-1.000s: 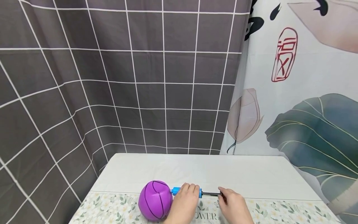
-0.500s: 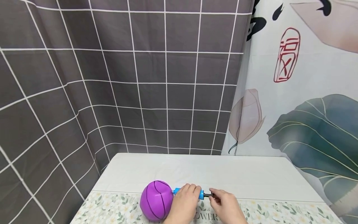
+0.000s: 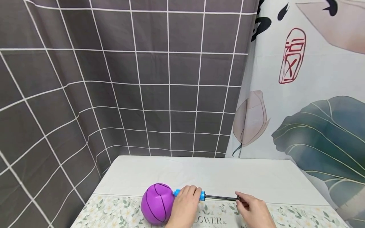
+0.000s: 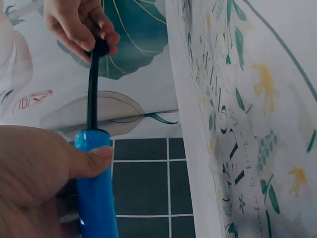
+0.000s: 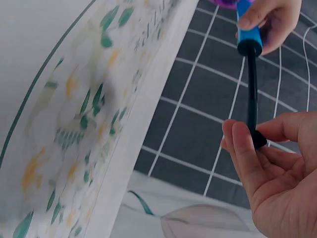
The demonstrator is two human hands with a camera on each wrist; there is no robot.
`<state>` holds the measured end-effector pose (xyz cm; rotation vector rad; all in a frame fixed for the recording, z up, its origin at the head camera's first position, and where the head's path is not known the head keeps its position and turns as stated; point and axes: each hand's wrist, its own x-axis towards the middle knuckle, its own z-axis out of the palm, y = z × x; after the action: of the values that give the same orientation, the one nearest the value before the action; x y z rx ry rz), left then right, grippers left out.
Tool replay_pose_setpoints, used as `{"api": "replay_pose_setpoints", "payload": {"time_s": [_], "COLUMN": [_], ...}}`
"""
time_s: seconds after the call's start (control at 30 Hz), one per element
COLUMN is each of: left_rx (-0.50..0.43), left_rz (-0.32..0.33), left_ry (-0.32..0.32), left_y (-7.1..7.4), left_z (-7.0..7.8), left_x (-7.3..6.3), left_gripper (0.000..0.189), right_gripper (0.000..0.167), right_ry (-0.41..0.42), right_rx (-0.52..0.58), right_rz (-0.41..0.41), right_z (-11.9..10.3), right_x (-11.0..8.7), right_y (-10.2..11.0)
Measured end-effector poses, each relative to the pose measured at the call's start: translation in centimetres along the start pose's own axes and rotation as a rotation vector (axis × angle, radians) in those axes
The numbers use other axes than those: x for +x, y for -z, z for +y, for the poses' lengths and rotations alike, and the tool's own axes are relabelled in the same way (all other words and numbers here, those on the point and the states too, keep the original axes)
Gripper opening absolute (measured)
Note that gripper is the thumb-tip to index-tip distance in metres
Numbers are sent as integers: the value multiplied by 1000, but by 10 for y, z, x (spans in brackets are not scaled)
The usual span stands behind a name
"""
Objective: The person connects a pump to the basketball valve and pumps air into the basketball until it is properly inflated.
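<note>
A purple ball (image 3: 157,204) with black seam lines, dented near its top, sits at the left of my hands in the head view. The blue barrel of a hand pump (image 4: 95,193) points into the ball's right side. My left hand (image 3: 185,204) wraps round that barrel, thumb along it in the left wrist view. From the barrel's other end a long black rod (image 5: 252,89) sticks out to the right. My right hand (image 3: 253,209) pinches the black handle (image 5: 258,139) at the rod's end between thumb and fingers.
The table has a plain white rear part (image 3: 199,174) and a flower-printed cloth (image 3: 114,210) with lettering in front. Behind it hangs a dark grid-patterned curtain (image 3: 182,95). A white curtain (image 3: 262,126) with leaf prints hangs at the right.
The right hand first pushed the pump's rod leftward into the barrel, then drew it out to the right, farther than at the start. The left hand and ball have barely shifted.
</note>
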<state>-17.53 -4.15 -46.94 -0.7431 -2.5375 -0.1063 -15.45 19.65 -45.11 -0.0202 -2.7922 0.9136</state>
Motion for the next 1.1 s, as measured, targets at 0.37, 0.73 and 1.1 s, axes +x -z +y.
{"api": "replay_pose_setpoints", "payload": {"time_s": [0.37,0.73,1.1], "left_rx": [100,119,-12], "left_rz": [63,120,35], "left_ry": [-60,-87,-58], "left_y": [-2,-4,-6], "left_z": [2,5,2], "left_x": [0,-2,-4], "left_gripper": [33,33,40], "right_gripper": [28,24,25], "right_ry": [21,180,106], "right_rx": [-17,1,71], "right_rz": [82,112,-26], "right_z": [-12,-52,-33], "right_x": [-3,-4,-3], "right_y": [-9,-38,-32]}}
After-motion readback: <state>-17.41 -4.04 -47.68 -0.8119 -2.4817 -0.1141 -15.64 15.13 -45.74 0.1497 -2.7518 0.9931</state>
